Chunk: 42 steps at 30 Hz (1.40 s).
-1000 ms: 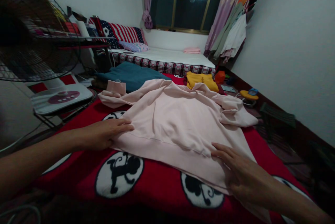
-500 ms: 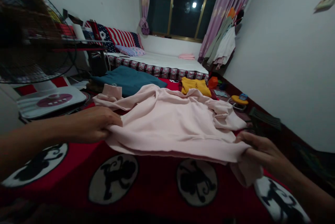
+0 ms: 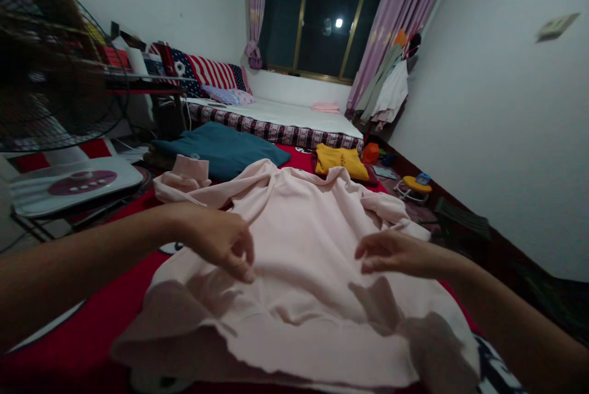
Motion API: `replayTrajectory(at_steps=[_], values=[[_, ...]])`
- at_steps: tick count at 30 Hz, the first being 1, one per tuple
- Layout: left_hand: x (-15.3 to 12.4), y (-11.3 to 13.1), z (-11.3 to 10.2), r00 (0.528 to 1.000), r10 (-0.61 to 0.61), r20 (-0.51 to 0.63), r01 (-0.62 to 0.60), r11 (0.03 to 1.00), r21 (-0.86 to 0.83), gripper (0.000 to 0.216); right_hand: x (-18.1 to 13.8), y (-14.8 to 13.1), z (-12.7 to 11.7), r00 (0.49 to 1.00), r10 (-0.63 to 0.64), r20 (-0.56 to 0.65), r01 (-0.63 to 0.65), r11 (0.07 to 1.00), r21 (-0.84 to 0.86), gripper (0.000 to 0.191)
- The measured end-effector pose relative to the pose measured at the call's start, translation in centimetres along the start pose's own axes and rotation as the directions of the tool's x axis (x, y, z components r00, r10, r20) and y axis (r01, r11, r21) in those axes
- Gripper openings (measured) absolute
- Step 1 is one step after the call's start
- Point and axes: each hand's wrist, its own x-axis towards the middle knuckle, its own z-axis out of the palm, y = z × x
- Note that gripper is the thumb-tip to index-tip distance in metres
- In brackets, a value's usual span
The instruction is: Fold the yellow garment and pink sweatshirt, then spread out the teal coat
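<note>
A pale pink sweatshirt (image 3: 299, 296) lies spread over a red blanket with black-and-white round figures (image 3: 78, 320). Its hem reaches the near edge of the view, and one cuffed sleeve (image 3: 184, 173) lies at the far left. My left hand (image 3: 221, 243) is curled over the left middle of the garment, fingertips pinched on the cloth. My right hand (image 3: 396, 253) is on the right middle, fingers pressed together in a pinch at the fabric. A shallow crease runs between the two hands. Both hands cast shadows on the cloth below them.
A standing fan (image 3: 50, 75) and a white panel with buttons (image 3: 73, 182) are at the left. Beyond the sweatshirt lie a teal cushion (image 3: 221, 148), a folded yellow garment (image 3: 340, 161) and a low bed (image 3: 276, 115). Clothes hang (image 3: 386, 90) by the curtain; small items sit along the right wall.
The sweatshirt's hem has come toward me and lies spread near the bottom edge. Both hands left the hem's corners and moved inward to the garment's middle.
</note>
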Motion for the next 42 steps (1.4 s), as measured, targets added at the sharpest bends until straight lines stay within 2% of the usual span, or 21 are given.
replayTrajectory(at_steps=[2, 4, 5, 6, 7, 11, 14, 17, 20, 22, 24, 27, 28, 29, 30, 31, 34, 35, 37, 40, 42], values=[[4.3, 0.7, 0.0, 0.966, 0.124, -0.228, -0.116, 0.992, 0.051, 0.046, 4.8, 0.5, -0.7, 0.951, -0.112, -0.288, 0.126, 0.992, 0.031, 0.043], [9.1, 0.6, 1.3, 0.867, 0.242, -0.436, -0.201, 0.970, 0.139, 0.051, 9.5, 1.9, -0.6, 0.789, -0.138, -0.599, 0.127, 0.990, -0.061, 0.045], [11.3, 0.2, 2.1, 0.838, 0.246, -0.488, -0.182, 0.968, 0.174, 0.055, 11.5, 2.9, -0.4, 0.703, -0.135, -0.698, 0.089, 0.991, -0.101, 0.047], [13.3, -0.3, 3.0, 0.832, 0.244, -0.498, -0.151, 0.964, 0.219, 0.062, 13.1, 4.1, -0.1, 0.654, -0.141, -0.743, 0.041, 0.988, -0.152, 0.050], [14.9, -1.0, 3.8, 0.823, 0.221, -0.523, -0.107, 0.965, 0.239, 0.065, 14.3, 5.3, 0.1, 0.637, -0.144, -0.758, -0.024, 0.978, -0.206, 0.052], [17.6, -3.6, 5.3, 0.788, 0.088, -0.609, 0.048, 0.978, 0.203, 0.068, 15.8, 8.5, -0.7, 0.723, -0.026, -0.690, -0.358, 0.841, -0.406, 0.054], [17.6, -4.1, 5.2, 0.770, 0.071, -0.634, 0.068, 0.979, 0.191, 0.068, 16.6, 7.1, -2.6, 0.704, 0.162, -0.691, -0.544, 0.749, -0.378, 0.044], [17.5, -3.9, 5.3, 0.758, 0.074, -0.648, 0.050, 0.984, 0.172, 0.066, 18.8, 4.1, -3.1, 0.667, 0.239, -0.705, -0.593, 0.744, -0.309, 0.035], [17.3, -3.8, 5.6, 0.709, 0.106, -0.697, -0.014, 0.991, 0.135, 0.056, 20.8, 2.3, -1.1, 0.674, 0.127, -0.728, -0.506, 0.797, -0.330, 0.040], [16.9, -4.1, 5.2, 0.625, 0.103, -0.774, -0.062, 0.995, 0.083, 0.040, 21.5, 2.4, 0.6, 0.661, 0.064, -0.748, -0.454, 0.827, -0.331, 0.044], [16.1, -4.9, 4.0, 0.491, 0.063, -0.869, -0.047, 0.998, 0.046, 0.029, 21.7, 3.1, 1.6, 0.633, 0.026, -0.774, -0.413, 0.857, -0.309, 0.045], [14.6, -6.9, 0.9, 0.277, -0.012, -0.961, 0.166, 0.986, 0.036, 0.029, 21.7, 4.3, 1.7, 0.613, -0.019, -0.790, -0.334, 0.900, -0.281, 0.041], [14.2, -7.7, -0.2, 0.232, -0.038, -0.972, 0.259, 0.966, 0.024, 0.031, 21.7, 4.5, 1.5, 0.609, -0.028, -0.792, -0.315, 0.908, -0.275, 0.040], [13.9, -8.5, -1.2, 0.212, -0.067, -0.975, 0.344, 0.939, 0.010, 0.035, 21.7, 4.6, 1.4, 0.605, -0.034, -0.795, -0.302, 0.915, -0.269, 0.039], [13.7, -9.2, -2.0, 0.217, -0.095, -0.972, 0.415, 0.910, 0.004, 0.040, 21.7, 4.7, 1.2, 0.600, -0.038, -0.799, -0.292, 0.919, -0.263, 0.038], [13.5, -9.8, -2.6, 0.251, -0.118, -0.961, 0.468, 0.883, 0.014, 0.044, 21.7, 4.8, 1.2, 0.597, -0.043, -0.801, -0.282, 0.924, -0.259, 0.037], [13.2, -11.4, -3.6, 0.433, -0.182, -0.883, 0.545, 0.833, 0.096, 0.031, 21.7, 4.9, 1.3, 0.588, -0.052, -0.807, -0.250, 0.937, -0.243, 0.037], [12.9, -11.7, -3.9, 0.465, -0.196, -0.863, 0.558, 0.822, 0.113, 0.028, 21.7, 5.0, 1.4, 0.583, -0.050, -0.811, -0.244, 0.941, -0.233, 0.036], [11.8, -12.3, -4.7, 0.454, -0.197, -0.869, 0.578, 0.807, 0.119, 0.029, 21.7, 5.1, 1.6, 0.572, -0.052, -0.819, -0.222, 0.951, -0.215, 0.036], [9.3, -13.4, -6.5, 0.354, -0.159, -0.922, 0.596, 0.798, 0.092, 0.031, 21.7, 4.8, 1.7, 0.562, -0.126, -0.817, -0.135, 0.961, -0.241, 0.038], [7.9, -14.0, -7.7, 0.322, -0.162, -0.933, 0.611, 0.789, 0.074, 0.034, 21.7, 4.4, 1.8, 0.588, -0.203, -0.783, -0.085, 0.947, -0.310, 0.043]])
